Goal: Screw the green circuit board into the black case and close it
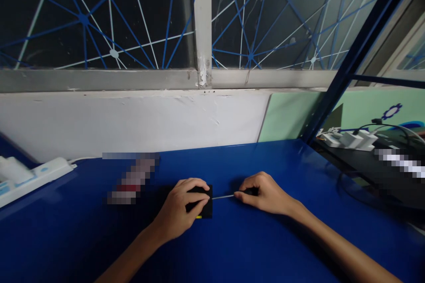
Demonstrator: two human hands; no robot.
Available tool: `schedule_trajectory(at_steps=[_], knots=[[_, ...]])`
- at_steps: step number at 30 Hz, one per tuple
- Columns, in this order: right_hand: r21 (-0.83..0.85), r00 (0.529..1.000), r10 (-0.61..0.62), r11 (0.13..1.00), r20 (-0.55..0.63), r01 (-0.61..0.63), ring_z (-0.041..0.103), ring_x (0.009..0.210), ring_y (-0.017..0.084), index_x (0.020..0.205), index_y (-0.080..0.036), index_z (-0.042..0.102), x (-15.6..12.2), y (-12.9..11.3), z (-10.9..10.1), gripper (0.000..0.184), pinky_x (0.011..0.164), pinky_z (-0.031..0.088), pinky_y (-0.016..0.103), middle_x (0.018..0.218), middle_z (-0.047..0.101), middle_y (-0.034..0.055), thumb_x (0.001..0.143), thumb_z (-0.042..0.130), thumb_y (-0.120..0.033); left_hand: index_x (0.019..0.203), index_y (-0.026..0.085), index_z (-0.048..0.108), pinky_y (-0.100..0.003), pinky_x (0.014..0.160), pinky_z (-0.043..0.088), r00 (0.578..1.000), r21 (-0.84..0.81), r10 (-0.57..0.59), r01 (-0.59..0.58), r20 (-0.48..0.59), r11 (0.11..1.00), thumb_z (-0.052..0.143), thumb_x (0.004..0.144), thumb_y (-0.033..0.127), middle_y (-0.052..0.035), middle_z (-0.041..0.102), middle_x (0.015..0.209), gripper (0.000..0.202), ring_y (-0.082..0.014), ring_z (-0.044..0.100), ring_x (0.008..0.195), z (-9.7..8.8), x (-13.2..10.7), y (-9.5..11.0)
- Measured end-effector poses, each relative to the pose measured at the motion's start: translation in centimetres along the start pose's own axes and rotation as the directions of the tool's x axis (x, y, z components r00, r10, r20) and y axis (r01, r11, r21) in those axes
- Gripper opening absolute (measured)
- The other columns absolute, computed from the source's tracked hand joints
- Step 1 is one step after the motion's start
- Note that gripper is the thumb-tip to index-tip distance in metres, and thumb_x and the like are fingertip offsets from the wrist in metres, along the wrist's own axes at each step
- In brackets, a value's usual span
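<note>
My left hand (181, 205) is closed over a small black box (208, 208) on the blue table, fingers and thumb pressing on it. A yellow mark shows at the box's near edge; my hand hides most of its left part. To the right, my right hand (264, 192) pinches a slim screwdriver (223, 196). Its thin metal shaft points left, with the tip at the box's right edge. Part of a dark handle shows between the fingers, and the palm hides the rest. Whether the tip goes into the box I cannot tell.
The blue table (212, 256) reaches back to a white wall below windows. A blurred-out item (134, 179) lies left of my left hand. A white power strip (36, 179) is at the far left. Blue frame posts (332, 88) rise at right, beside a black surface with plugs (357, 139) and cables.
</note>
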State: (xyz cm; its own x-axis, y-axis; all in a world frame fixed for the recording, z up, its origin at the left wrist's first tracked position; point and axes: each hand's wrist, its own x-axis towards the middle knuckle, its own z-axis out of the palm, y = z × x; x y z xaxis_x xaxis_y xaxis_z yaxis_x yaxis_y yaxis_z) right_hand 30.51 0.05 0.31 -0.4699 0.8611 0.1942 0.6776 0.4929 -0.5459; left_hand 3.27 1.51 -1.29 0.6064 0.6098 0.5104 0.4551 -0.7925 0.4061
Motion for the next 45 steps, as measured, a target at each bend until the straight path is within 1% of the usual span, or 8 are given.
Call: schedule_trajectory(at_steps=[7, 11, 16, 23, 27, 29, 35, 45], knots=[[0.005, 1.000, -0.013, 1.000, -0.007, 0.013, 0.047, 0.051, 0.009, 0.069, -0.016, 0.070, 0.0, 0.1, 0.3, 0.030, 0.050, 0.029, 0.024, 0.059, 0.063, -0.0005, 0.089, 0.058, -0.034, 0.088, 0.025, 0.072, -0.042, 0.087, 0.047, 1.000, -0.004, 0.000, 0.000, -0.018, 1.000, 0.055, 0.090, 0.013, -0.0036, 0.068, 0.103, 0.021, -0.0227, 0.061, 0.103, 0.0, 0.1, 0.1], [0.042, 1.000, -0.017, 0.999, 0.015, 0.016, 0.044, 0.050, 0.009, 0.067, -0.016, 0.068, 0.1, 0.5, 0.6, 0.032, 0.049, 0.028, 0.023, 0.058, 0.060, -0.0013, 0.090, 0.057, -0.036, 0.090, 0.025, 0.072, -0.043, 0.087, 0.048, 1.000, -0.001, -0.010, 0.010, -0.006, 1.000, 0.056, 0.090, 0.015, -0.0041, 0.068, 0.104, 0.020, -0.0230, 0.061, 0.103, -0.1, 0.1, 0.3], [0.102, 1.000, -0.005, 0.995, 0.030, 0.002, 0.039, 0.049, 0.008, 0.066, -0.015, 0.067, 0.2, 1.1, 0.3, 0.034, 0.048, 0.028, 0.023, 0.056, 0.056, -0.0024, 0.090, 0.056, -0.037, 0.094, 0.026, 0.072, -0.043, 0.087, 0.048, 1.000, -0.001, -0.027, 0.027, 0.009, 1.000, 0.054, 0.092, 0.018, -0.0046, 0.067, 0.106, 0.021, -0.0230, 0.061, 0.103, -0.3, 0.2, 0.4], [0.123, 0.999, -0.015, 0.992, 0.044, 0.009, 0.038, 0.049, 0.008, 0.068, -0.015, 0.069, 0.2, 1.3, 0.1, 0.035, 0.047, 0.027, 0.024, 0.057, 0.058, -0.0016, 0.090, 0.056, -0.038, 0.098, 0.026, 0.071, -0.046, 0.088, 0.048, 0.999, -0.007, -0.029, 0.029, 0.029, 1.000, 0.051, 0.093, 0.018, -0.0056, 0.066, 0.109, 0.022, -0.0232, 0.061, 0.103, -0.4, 0.2, 0.4], [0.130, 0.999, -0.014, 0.991, 0.044, 0.008, 0.039, 0.049, 0.008, 0.068, -0.015, 0.069, 0.2, 1.2, -0.1, 0.036, 0.047, 0.027, 0.024, 0.057, 0.057, -0.0015, 0.091, 0.055, -0.038, 0.099, 0.027, 0.071, -0.047, 0.089, 0.048, 0.998, -0.006, -0.027, 0.027, 0.061, 1.000, 0.061, 0.088, 0.020, -0.0055, 0.065, 0.111, 0.017, -0.0247, 0.060, 0.104, -0.5, 0.1, 0.6], [0.125, 0.999, -0.016, 0.992, 0.039, 0.011, 0.039, 0.049, 0.008, 0.068, -0.015, 0.069, 0.2, 1.1, -0.1, 0.036, 0.048, 0.027, 0.024, 0.057, 0.058, -0.0012, 0.091, 0.055, -0.039, 0.098, 0.028, 0.072, -0.048, 0.089, 0.048, 0.998, -0.001, -0.030, 0.030, 0.061, 1.000, 0.063, 0.087, 0.020, -0.0050, 0.065, 0.111, 0.016, -0.0250, 0.059, 0.105, -0.5, 0.1, 0.5], [0.114, 0.999, -0.025, 0.993, 0.032, 0.021, 0.040, 0.049, 0.009, 0.069, -0.015, 0.070, 0.1, 1.0, 0.1, 0.036, 0.048, 0.027, 0.024, 0.059, 0.060, -0.0007, 0.091, 0.055, -0.038, 0.090, 0.026, 0.073, -0.045, 0.086, 0.048, 0.999, -0.001, -0.034, 0.034, 0.040, 0.999, 0.059, 0.090, 0.019, -0.0045, 0.066, 0.108, 0.016, -0.0237, 0.061, 0.100, -0.2, 0.3, 0.3], [0.117, 0.999, -0.011, 0.993, 0.042, 0.006, 0.040, 0.049, 0.008, 0.070, -0.014, 0.070, 0.2, 0.8, -0.1, 0.035, 0.047, 0.027, 0.024, 0.059, 0.061, -0.0006, 0.091, 0.055, -0.038, 0.096, 0.026, 0.071, -0.045, 0.089, 0.046, 0.999, 0.017, -0.011, 0.010, 0.046, 1.000, 0.054, 0.093, 0.018, -0.0050, 0.066, 0.109, 0.019, -0.0233, 0.060, 0.103, -0.2, 0.2, 0.3]])
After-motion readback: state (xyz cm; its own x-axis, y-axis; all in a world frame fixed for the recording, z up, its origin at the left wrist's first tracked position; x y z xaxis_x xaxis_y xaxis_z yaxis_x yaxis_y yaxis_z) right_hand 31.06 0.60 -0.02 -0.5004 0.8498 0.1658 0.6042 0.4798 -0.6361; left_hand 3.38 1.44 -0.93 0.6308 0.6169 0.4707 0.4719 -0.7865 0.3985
